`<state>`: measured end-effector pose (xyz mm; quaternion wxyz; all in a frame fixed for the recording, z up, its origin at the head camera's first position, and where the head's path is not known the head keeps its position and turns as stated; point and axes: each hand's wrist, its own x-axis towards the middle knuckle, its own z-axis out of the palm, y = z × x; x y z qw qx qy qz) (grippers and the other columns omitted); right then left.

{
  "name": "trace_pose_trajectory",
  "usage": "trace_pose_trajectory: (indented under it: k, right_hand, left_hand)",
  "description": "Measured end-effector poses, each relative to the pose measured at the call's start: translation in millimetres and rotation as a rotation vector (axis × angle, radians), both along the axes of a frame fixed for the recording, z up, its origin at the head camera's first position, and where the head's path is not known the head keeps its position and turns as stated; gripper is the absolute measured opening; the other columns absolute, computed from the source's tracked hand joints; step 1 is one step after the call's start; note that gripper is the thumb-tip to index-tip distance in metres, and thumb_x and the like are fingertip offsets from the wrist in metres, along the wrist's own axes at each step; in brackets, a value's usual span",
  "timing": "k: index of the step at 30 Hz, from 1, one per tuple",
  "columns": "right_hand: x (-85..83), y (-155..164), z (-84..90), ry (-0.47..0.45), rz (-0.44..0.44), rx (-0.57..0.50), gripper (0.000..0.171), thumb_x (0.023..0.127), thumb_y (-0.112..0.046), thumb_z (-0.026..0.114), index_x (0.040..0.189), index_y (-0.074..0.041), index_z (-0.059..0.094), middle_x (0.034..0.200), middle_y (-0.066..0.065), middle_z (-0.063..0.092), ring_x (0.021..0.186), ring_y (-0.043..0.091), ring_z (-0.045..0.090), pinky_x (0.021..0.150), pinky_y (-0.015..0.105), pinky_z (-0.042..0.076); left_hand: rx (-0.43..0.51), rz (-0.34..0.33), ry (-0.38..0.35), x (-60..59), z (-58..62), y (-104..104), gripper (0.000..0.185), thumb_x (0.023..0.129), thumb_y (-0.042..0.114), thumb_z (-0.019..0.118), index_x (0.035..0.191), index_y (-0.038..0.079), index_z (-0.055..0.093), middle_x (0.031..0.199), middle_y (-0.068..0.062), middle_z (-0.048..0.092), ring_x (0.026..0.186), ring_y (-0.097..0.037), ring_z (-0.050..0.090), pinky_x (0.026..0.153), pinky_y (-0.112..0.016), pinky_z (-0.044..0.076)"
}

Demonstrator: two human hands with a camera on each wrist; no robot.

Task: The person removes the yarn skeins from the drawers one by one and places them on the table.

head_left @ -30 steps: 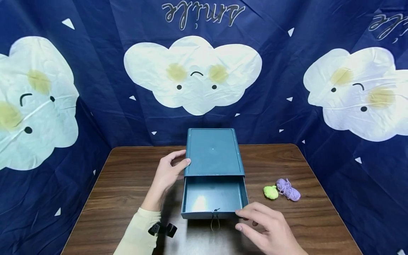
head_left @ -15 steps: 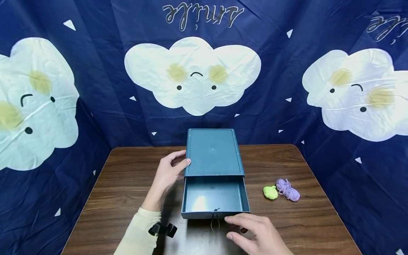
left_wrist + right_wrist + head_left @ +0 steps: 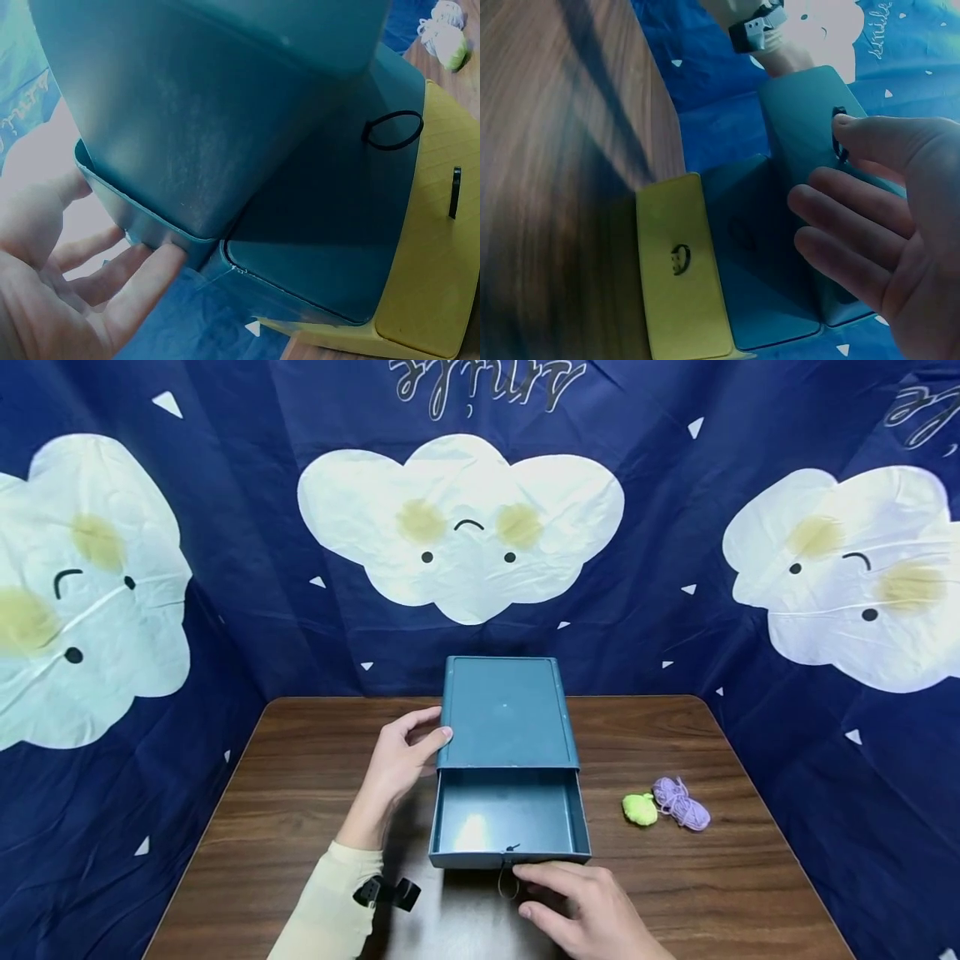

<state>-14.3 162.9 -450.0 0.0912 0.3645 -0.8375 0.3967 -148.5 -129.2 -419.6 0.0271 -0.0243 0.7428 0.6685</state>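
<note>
A teal drawer cabinet (image 3: 507, 710) stands on the table with its top drawer (image 3: 510, 814) pulled out toward me, nothing visible inside. My left hand (image 3: 401, 760) rests against the cabinet's left side, its thumb at the top edge. In the left wrist view, fingers (image 3: 142, 281) touch the casing below the drawer's rim. At the drawer front, my right hand (image 3: 585, 902) has a fingertip at the thin loop pull (image 3: 508, 882); the other fingers are spread loosely. Whether that fingertip hooks the loop (image 3: 839, 135) cannot be told.
Below are another teal drawer (image 3: 322, 202) and a yellow drawer (image 3: 431, 255), both closed, with loops. Right of the cabinet, a green yarn ball (image 3: 640, 809) lies beside a purple yarn skein (image 3: 681, 803) on the wooden table (image 3: 315, 777). Blue cloth (image 3: 247, 635) surrounds the table's back and sides.
My right hand has moved left along the drawer front, from its right corner to the loop pull. The left hand keeps its place on the cabinet. The drawer looks equally far out.
</note>
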Motion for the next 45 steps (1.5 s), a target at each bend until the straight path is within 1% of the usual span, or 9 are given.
trace_pose_trajectory:
  k: [2, 8, 12, 20, 23, 28, 36, 40, 45]
  right_hand:
    - [0.5, -2, -1.5, 0.017, -0.010, -0.007, 0.036, 0.092, -0.019, 0.079, 0.126, -0.027, 0.071, 0.113, -0.007, 0.077, 0.102, 0.006, 0.072, 0.084, 0.016, 0.056]
    - [-2.4, -6, -6.6, 0.103, 0.033, -0.061, 0.032, 0.091, -0.015, 0.079, 0.122, -0.021, 0.074, 0.114, -0.007, 0.076, 0.103, 0.009, 0.073, 0.088, 0.018, 0.056]
    - [-4.4, -9, -6.9, 0.136, 0.047, -0.081, 0.030, 0.090, -0.013, 0.080, 0.118, -0.019, 0.076, 0.112, -0.006, 0.076, 0.102, 0.009, 0.073, 0.087, 0.019, 0.057]
    - [-8.1, -11, -2.2, 0.076, 0.014, -0.079, 0.026, 0.092, -0.018, 0.079, 0.117, -0.022, 0.076, 0.111, -0.008, 0.076, 0.101, 0.008, 0.073, 0.088, 0.018, 0.056]
    - [-11.1, -13, -1.7, 0.075, 0.002, -0.082, 0.025, 0.092, -0.020, 0.080, 0.116, -0.022, 0.076, 0.110, -0.008, 0.076, 0.101, 0.008, 0.072, 0.089, 0.018, 0.056]
    - [-19.2, -15, -2.8, 0.095, -0.012, -0.090, 0.023, 0.090, -0.019, 0.081, 0.112, -0.020, 0.078, 0.108, -0.007, 0.077, 0.101, 0.009, 0.073, 0.091, 0.019, 0.055]
    - [-35.6, -15, -3.2, 0.045, -0.035, -0.084, 0.021, 0.091, -0.021, 0.081, 0.112, -0.023, 0.078, 0.108, -0.009, 0.076, 0.102, 0.008, 0.072, 0.091, 0.019, 0.055]
    - [-43.7, -16, -3.5, 0.052, -0.028, -0.106, 0.022, 0.088, -0.019, 0.083, 0.110, -0.023, 0.079, 0.107, -0.010, 0.077, 0.101, 0.008, 0.073, 0.091, 0.020, 0.056]
    - [-51.7, -17, -5.3, 0.091, 0.006, -0.160, 0.021, 0.087, -0.013, 0.083, 0.107, -0.017, 0.081, 0.104, -0.003, 0.079, 0.097, 0.014, 0.075, 0.090, 0.019, 0.056]
  left_hand:
    - [0.003, -0.001, 0.001, -0.9, -0.5, 1, 0.051, 0.094, 0.028, 0.077, 0.141, 0.012, 0.062, 0.135, -0.017, 0.065, 0.106, -0.024, 0.071, 0.079, -0.049, 0.063]
    - [-0.008, -0.007, 0.006, -2.0, -2.0, 0, 0.052, 0.095, 0.030, 0.076, 0.141, 0.013, 0.062, 0.136, -0.016, 0.064, 0.110, -0.026, 0.069, 0.081, -0.051, 0.062]
    - [-0.015, -0.009, -0.002, -2.1, -2.9, 0, 0.051, 0.095, 0.030, 0.076, 0.141, 0.014, 0.062, 0.137, -0.015, 0.064, 0.110, -0.025, 0.069, 0.080, -0.049, 0.062]
    - [-0.033, -0.002, 0.000, -5.7, 1.3, -1, 0.051, 0.095, 0.031, 0.075, 0.141, 0.015, 0.062, 0.138, -0.013, 0.064, 0.112, -0.026, 0.068, 0.082, -0.051, 0.062]
    - [-0.039, -0.004, -0.003, -7.3, 2.2, -1, 0.052, 0.095, 0.033, 0.075, 0.142, 0.016, 0.061, 0.139, -0.013, 0.063, 0.114, -0.026, 0.067, 0.083, -0.052, 0.061]
    - [-0.034, 0.002, -0.017, -7.2, 1.7, -1, 0.052, 0.095, 0.032, 0.075, 0.142, 0.016, 0.061, 0.138, -0.012, 0.063, 0.114, -0.025, 0.067, 0.084, -0.052, 0.061]
    - [-0.039, -0.003, -0.025, -8.0, -0.1, -2, 0.052, 0.095, 0.033, 0.075, 0.142, 0.018, 0.061, 0.139, -0.009, 0.063, 0.117, -0.024, 0.066, 0.081, -0.050, 0.062]
    - [-0.037, -0.012, -0.022, -8.4, -0.4, -2, 0.052, 0.094, 0.032, 0.076, 0.142, 0.017, 0.062, 0.138, -0.010, 0.064, 0.115, -0.026, 0.067, 0.081, -0.051, 0.062]
    - [-0.042, -0.016, -0.028, -6.3, 0.3, -3, 0.050, 0.095, 0.031, 0.075, 0.141, 0.018, 0.062, 0.139, -0.009, 0.063, 0.117, -0.025, 0.067, 0.081, -0.051, 0.062]
